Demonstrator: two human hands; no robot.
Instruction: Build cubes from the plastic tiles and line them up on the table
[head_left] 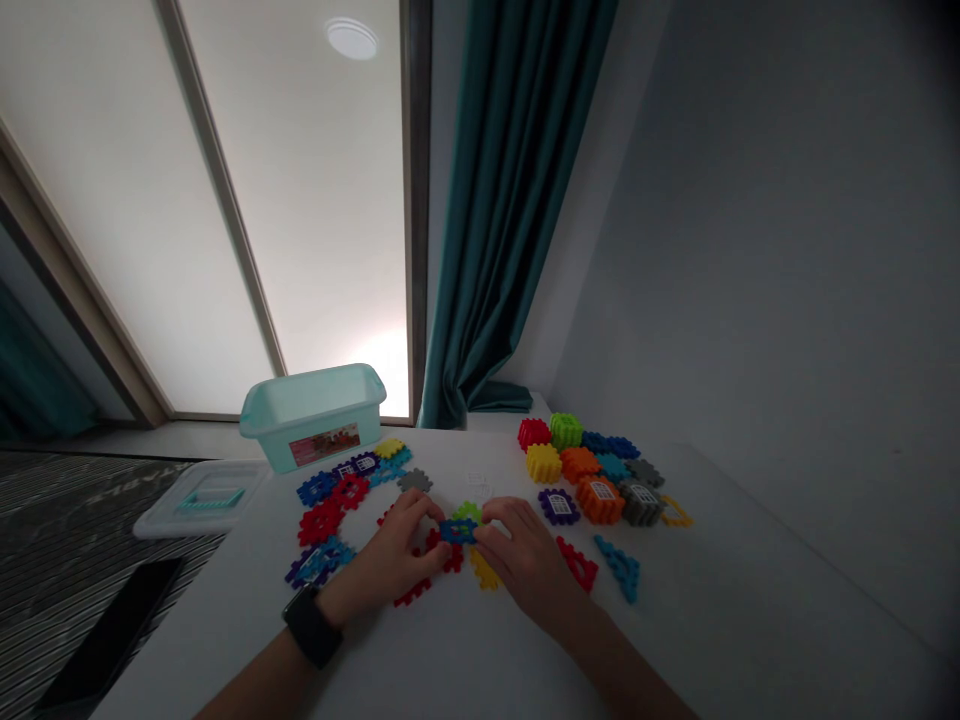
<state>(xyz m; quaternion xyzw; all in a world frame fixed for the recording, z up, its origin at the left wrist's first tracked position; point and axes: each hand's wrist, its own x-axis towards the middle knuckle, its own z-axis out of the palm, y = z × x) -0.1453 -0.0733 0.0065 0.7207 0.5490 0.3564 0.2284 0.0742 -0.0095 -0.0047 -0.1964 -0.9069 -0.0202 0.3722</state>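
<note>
Left hand point(391, 562): fingers curled, nearly closed, pinching the left edge of the blue waffle block point(457, 531).
Right hand point(526, 560): fingers pressed on the block's right edge, partly closed, holding it.
Block: between the hands, just above the white table point(720, 600).
Beside block: green waffle piece point(468, 512) just behind; yellow waffle piece point(484, 570) just in front; red waffle pieces point(442, 552) under left hand.
Farther from block: colored waffle cubes point(592, 470) to the right; teal plastic bin point(311, 420) well behind.

We are squinting through dim, backlit light.
The frosted window point(322, 240) is glaring white, while the grey wall point(750, 300) is fading darker and the frame edges are bending.
</note>
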